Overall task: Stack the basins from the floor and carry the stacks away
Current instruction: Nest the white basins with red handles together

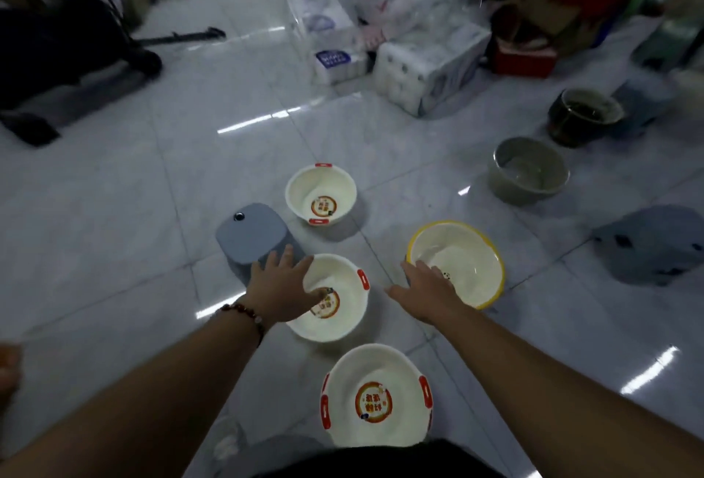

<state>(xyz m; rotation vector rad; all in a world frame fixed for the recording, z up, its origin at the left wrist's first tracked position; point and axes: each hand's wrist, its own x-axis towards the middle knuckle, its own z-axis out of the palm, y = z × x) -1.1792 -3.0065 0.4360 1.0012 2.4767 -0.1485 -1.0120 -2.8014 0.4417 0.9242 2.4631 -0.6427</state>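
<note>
Both hands reach over basins on floor

Left hand (280, 289), fingers spread, sits over the middle white basin (335, 298). Right hand (426, 292), fingers straight, hangs at the yellow-rimmed basin (457, 262); contact unclear. More white red-handled basins lie near (377, 397) and far (320, 200). An upturned grey basin (253, 233) sits left on the tiled floor (114, 210).
</note>
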